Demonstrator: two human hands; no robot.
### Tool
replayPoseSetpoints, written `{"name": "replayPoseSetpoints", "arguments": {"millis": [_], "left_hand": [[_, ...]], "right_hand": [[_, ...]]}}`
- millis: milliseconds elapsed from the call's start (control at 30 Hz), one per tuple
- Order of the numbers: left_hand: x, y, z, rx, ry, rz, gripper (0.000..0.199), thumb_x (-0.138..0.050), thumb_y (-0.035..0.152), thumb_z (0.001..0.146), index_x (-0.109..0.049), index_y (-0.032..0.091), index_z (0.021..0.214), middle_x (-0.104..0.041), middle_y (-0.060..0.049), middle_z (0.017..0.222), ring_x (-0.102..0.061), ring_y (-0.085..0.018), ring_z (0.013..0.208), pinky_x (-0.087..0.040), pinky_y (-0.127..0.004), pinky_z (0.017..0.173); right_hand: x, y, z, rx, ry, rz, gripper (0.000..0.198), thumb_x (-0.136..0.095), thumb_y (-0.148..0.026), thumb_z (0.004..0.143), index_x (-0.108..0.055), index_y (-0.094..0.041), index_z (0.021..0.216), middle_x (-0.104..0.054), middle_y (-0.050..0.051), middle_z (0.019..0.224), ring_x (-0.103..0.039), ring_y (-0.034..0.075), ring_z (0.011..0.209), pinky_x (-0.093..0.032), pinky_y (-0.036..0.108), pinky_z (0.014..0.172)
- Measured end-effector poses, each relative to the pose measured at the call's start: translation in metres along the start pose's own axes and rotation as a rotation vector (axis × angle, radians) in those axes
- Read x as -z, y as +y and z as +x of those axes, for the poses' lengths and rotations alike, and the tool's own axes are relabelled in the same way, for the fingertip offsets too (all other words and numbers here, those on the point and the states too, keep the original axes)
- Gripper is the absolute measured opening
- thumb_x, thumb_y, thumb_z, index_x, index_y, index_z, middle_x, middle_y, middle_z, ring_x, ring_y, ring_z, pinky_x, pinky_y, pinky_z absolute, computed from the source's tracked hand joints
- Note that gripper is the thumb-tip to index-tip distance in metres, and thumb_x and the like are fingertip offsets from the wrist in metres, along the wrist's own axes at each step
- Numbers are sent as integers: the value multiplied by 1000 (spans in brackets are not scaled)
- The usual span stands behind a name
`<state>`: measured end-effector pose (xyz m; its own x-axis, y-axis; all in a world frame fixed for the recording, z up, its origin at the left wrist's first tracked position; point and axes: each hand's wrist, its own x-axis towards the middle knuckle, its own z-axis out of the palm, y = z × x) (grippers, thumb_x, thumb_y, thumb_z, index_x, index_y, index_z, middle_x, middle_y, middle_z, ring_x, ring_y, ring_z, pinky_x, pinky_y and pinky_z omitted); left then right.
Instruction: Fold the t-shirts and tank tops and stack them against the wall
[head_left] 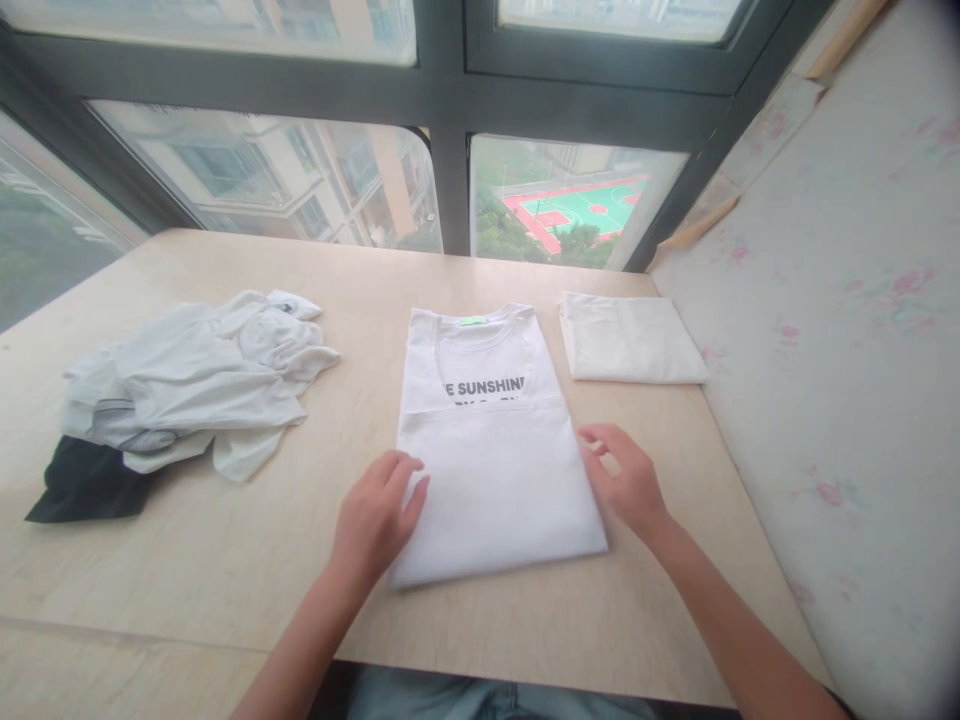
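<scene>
A white T-shirt (487,480) lies folded into a rough rectangle in front of me. Its collar is at the far end, and part of a dark print reading "SUNSHINE" shows below the neckline. My left hand (381,508) is at the shirt's left edge, thumb and fingers apart, with the fingertips over the cloth. At the opposite edge, my right hand (624,480) has loosely curved fingers and a gap between thumb and forefinger. Its fingertips are at or just beside the fabric; contact is hard to make out. Neither hand grips anything visible.
A folded white cloth (634,340) lies at the back right by the floral-papered wall (847,400). On the left is a loose heap of white clothes (202,370), with a black garment (90,482) under it. Dark-framed windows border the wooden tabletop (300,560).
</scene>
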<state>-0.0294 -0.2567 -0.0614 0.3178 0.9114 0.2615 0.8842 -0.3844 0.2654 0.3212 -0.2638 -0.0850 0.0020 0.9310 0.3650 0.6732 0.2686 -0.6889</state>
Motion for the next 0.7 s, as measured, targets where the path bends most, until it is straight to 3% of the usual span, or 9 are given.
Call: {"name": "replayPoseSetpoints", "arguments": {"millis": [100, 200, 300, 400, 700], "left_hand": [[9, 13, -35, -309, -103, 13, 22, -57, 37, 92, -62, 19, 104, -66, -9, 108, -62, -23, 96, -48, -35, 85], [10, 18, -62, -409, -150, 47, 38, -63, 44, 87, -61, 20, 115, -64, -11, 120, -60, -28, 107, -48, -39, 90], [7, 16, -77, -376, -85, 116, 32, -56, 25, 89, -60, 19, 120, -64, -12, 124, -59, -28, 112, -47, -39, 94], [4, 14, -80, -325, -38, 174, 41, -47, 6, 82, -61, 17, 119, -66, -11, 120, -61, -26, 108, -48, -38, 93], [4, 5, -80, -271, -38, 122, 45, -44, 0, 82, -66, 20, 116, -69, -10, 117, -66, -23, 105, -53, -36, 90]], "right_hand": [[18, -16, -46, 196, -112, 3, 27, -53, -15, 90, -64, -21, 115, -68, 10, 110, -64, 23, 104, -55, 40, 90], [26, -25, -80, 305, -279, -59, 38, -57, -15, 86, -62, -20, 123, -65, 12, 124, -58, 26, 120, -52, 45, 99], [21, -24, -92, 342, -336, -160, 44, -53, -10, 85, -61, -20, 127, -62, 12, 133, -54, 26, 129, -50, 48, 104], [12, -16, -90, 362, -242, -208, 48, -46, -3, 86, -62, -22, 126, -66, 10, 127, -59, 23, 124, -52, 47, 102], [10, -5, -82, 424, -214, -197, 42, -46, -5, 90, -64, -21, 124, -68, 10, 125, -61, 21, 122, -56, 43, 98]]}}
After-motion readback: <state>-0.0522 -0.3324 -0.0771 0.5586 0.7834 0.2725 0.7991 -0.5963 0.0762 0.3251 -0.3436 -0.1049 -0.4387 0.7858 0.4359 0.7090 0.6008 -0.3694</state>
